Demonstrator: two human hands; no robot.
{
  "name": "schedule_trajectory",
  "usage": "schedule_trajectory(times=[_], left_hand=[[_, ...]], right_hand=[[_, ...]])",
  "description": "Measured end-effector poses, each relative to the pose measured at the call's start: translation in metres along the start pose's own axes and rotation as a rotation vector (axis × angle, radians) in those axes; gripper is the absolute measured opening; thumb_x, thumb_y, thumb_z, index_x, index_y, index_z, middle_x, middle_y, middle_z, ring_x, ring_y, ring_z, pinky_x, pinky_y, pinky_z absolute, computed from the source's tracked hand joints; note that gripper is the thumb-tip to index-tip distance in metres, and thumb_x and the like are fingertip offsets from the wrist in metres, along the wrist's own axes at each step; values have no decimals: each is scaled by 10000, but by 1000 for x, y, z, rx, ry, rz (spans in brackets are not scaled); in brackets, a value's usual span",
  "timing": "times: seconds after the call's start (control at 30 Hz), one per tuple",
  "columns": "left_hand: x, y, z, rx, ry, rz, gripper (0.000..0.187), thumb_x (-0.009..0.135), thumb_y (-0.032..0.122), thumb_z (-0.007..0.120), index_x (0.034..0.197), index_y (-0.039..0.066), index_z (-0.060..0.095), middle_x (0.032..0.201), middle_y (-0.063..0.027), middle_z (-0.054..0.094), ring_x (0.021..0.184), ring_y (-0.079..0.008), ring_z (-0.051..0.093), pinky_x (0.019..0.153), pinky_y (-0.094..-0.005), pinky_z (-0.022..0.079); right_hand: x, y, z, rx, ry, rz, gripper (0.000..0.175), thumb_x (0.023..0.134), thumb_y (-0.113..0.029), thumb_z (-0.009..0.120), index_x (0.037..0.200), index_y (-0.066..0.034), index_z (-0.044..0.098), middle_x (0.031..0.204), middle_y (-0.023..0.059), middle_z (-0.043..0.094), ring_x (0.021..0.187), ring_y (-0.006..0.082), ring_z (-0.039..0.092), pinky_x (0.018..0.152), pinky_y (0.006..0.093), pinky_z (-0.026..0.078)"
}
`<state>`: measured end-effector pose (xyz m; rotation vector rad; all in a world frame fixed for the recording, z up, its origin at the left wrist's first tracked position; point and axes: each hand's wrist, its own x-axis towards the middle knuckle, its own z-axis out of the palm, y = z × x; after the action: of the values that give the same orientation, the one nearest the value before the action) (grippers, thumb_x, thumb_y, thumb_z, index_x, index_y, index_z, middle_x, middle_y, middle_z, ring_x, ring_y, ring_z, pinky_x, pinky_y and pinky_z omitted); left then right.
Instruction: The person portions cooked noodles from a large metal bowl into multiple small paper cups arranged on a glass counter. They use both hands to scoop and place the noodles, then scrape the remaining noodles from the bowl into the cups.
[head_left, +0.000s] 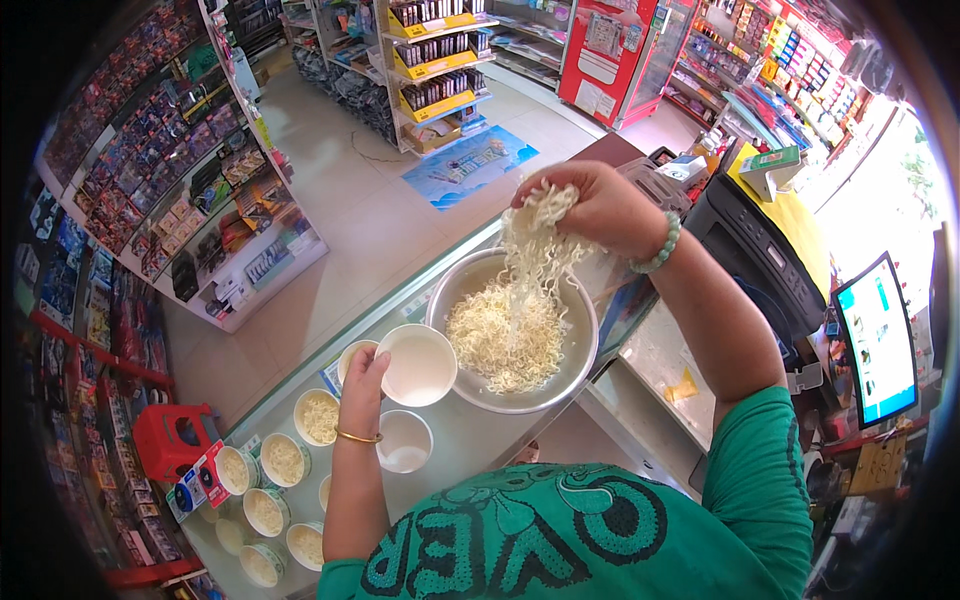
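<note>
My right hand (581, 206) grips a bunch of curly instant noodles (541, 225), lifted over a wide stainless steel bowl (587, 367). Strands hang from it down towards the noodle heap (506, 337) inside. By its rim, my left hand (364, 386) holds a white paper cup (418, 365), tilted with its mouth facing up at me; I see no noodles in it. Another white cup (405, 441) stands just below it, and one more (352, 360) is partly hidden behind my left fingers. Several cups holding noodles (285, 459) stand on the glass counter to the left.
The glass counter (480, 442) runs diagonally before me. A red plastic stool (172, 442) stands beyond its left end. To the right are a black printer (765, 240), a lit monitor (877, 341) and an open drawer (637, 405). Stocked shop shelves (435, 67) stand across the aisle.
</note>
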<state>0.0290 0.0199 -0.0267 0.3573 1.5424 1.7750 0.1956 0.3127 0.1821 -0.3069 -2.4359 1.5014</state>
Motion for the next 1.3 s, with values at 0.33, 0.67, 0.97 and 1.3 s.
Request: schedule_trajectory(times=[0.33, 0.67, 0.97, 1.3], left_hand=[[60, -51, 57, 158, -98, 11, 354, 964, 347, 483, 1126, 38, 541, 995, -52, 607, 861, -128, 594, 711, -265, 493], [50, -66, 102, -149, -261, -101, 421, 979, 383, 436, 1257, 70, 477, 1144, -56, 589, 956, -148, 628, 730, -298, 557], [58, -56, 87, 224, -304, 49, 305, 948, 284, 515, 1032, 0, 587, 928, -33, 593, 873, -111, 530, 796, -273, 437], [68, -19, 85, 602, -440, -173, 329, 855, 202, 669, 1076, 27, 500, 963, -68, 604, 890, -119, 579, 751, -262, 482]], right_hand=[[5, -57, -9, 204, 25, -269, 257, 791, -34, 653, 1039, 30, 634, 986, 59, 668, 903, 103, 616, 828, 251, 491], [-27, 51, 97, -629, -346, 21, 442, 671, -56, 665, 1108, -104, 631, 1136, 165, 591, 959, 338, 606, 869, 404, 476], [-39, 83, 62, -375, -99, 120, 472, 704, -55, 615, 1176, -73, 600, 1111, 154, 634, 1017, 304, 603, 921, 376, 465], [-33, 144, 112, -358, -440, -70, 629, 655, -104, 659, 1268, -80, 522, 1070, 163, 621, 1005, 322, 583, 898, 397, 460]])
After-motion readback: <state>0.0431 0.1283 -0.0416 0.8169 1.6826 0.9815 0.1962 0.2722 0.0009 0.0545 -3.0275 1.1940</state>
